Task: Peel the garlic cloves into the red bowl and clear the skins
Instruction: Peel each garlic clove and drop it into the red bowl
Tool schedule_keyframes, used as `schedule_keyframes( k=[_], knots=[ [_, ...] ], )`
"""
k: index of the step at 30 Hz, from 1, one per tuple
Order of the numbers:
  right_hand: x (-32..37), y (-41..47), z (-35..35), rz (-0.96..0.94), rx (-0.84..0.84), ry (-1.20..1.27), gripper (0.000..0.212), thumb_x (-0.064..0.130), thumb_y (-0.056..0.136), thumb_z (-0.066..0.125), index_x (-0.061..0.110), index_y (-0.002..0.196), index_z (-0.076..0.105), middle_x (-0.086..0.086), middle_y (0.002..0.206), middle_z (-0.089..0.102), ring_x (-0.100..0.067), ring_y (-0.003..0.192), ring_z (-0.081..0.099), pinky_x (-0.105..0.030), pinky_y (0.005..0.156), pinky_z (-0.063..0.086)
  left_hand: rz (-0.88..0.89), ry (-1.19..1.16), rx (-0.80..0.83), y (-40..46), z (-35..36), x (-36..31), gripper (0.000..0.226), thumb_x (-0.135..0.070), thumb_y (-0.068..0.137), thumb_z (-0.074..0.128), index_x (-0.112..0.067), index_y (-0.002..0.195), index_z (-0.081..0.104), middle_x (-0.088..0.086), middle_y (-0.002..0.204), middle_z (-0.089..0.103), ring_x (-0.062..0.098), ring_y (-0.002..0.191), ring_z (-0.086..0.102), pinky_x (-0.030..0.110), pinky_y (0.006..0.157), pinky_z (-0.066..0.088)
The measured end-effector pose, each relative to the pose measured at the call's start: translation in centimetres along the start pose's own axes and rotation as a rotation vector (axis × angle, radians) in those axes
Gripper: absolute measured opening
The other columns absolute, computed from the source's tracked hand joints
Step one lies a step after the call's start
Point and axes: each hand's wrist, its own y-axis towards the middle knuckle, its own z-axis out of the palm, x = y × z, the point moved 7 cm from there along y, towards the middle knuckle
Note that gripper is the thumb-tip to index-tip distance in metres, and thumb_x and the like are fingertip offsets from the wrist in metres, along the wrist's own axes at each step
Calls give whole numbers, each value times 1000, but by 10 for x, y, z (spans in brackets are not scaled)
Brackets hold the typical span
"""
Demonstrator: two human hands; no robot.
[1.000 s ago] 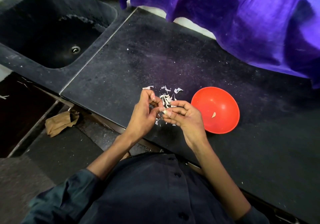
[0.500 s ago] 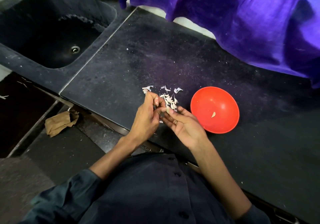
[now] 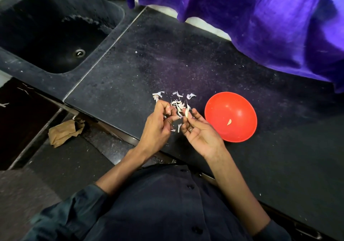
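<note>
Head view: over the bench, the right hand pinches a clove beside the bowl, presumably for a short drop, while the left hand pinches skin above the skins, so scraps fall together; one peeled clove lies inside.

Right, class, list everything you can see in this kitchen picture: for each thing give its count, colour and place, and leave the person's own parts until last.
round red plastic bowl: one, red, on the counter right of the hands
peeled garlic clove: one, pale, inside the bowl
garlic clove in hand: one, whitish, at the right fingertips
papery garlic skins: a scatter, white, on the counter beyond the hands
dark stone counter: one, black
sunken sink: one, black, far left
purple cloth: one, hanging at the back
crumpled brown paper: one, on the floor
left hand: pinching a skin
right hand: holding the clove
</note>
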Motion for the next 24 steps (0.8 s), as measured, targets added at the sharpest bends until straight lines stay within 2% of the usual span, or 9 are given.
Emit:
schedule_keyframes(
  k=[3, 7, 10, 12, 14, 17, 20, 24],
  knots=[
    [0, 1, -2, -7, -10, -7, 25, 1, 73, 61, 17, 92, 57, 0, 82, 73, -9, 68, 64, -21, 61, 52, -25, -11, -25, 0, -3, 1, 44, 0, 92, 52, -40, 88, 35, 7, 89, 57, 27, 67, 55, 46, 63, 51],
    [5, 2, -5, -46, -13, -25, 25, 0, 77, 59, 17, 97, 62, 1, 86, 70, -9, 70, 62, -23, 64, 51, -33, -24, -78, 2, -9, 3, 40, 4, 93, 54, -31, 88, 36, 4, 88, 58, 16, 64, 55, 25, 62, 49],
    [9, 1, -4, -95, 23, -110, 27, -2, 89, 51, 15, 104, 66, 4, 85, 70, -6, 70, 61, -23, 70, 50, -55, -47, -87, 2, -10, 6, 33, -3, 93, 59, -29, 91, 39, 1, 89, 61, 22, 70, 61, 30, 64, 56],
    [12, -1, -1, -138, 51, -156, 28, -3, 92, 48, 12, 107, 66, 4, 84, 71, -5, 71, 61, -21, 71, 52, -73, -72, -85, 2, -10, 8, 32, -2, 92, 61, -27, 93, 41, 1, 90, 62, 19, 75, 64, 29, 67, 57],
    [15, -2, 0, -172, 61, -164, 26, -3, 90, 49, 8, 107, 66, 1, 83, 71, -7, 73, 63, -22, 71, 55, -90, -88, -73, 1, -9, 10, 33, 5, 90, 60, -22, 99, 44, 3, 93, 63, 15, 80, 65, 28, 72, 58],
    [15, -4, 0, -190, 51, -130, 24, -7, 87, 52, 1, 105, 66, -6, 87, 72, -13, 76, 68, -26, 72, 58, -109, -102, -45, 2, -8, 14, 36, 15, 87, 56, -16, 104, 51, 3, 98, 65, 17, 87, 66, 34, 78, 59],
    [15, -5, 0, -194, 47, -99, 22, -6, 81, 57, -2, 101, 65, -12, 90, 72, -18, 78, 71, -31, 74, 59, -108, -92, -27, 2, -8, 13, 25, 7, 85, 66, -12, 101, 58, 1, 95, 68, 14, 85, 68, 36, 78, 59],
    [18, -7, 0, -252, 50, -189, 20, 0, 80, 60, -1, 99, 65, -9, 81, 71, -17, 75, 70, -32, 77, 59, -120, -108, -40, 2, -9, 10, 20, -8, 82, 75, -11, 97, 62, 0, 84, 71, 16, 76, 69, 37, 74, 60]
  ],
)
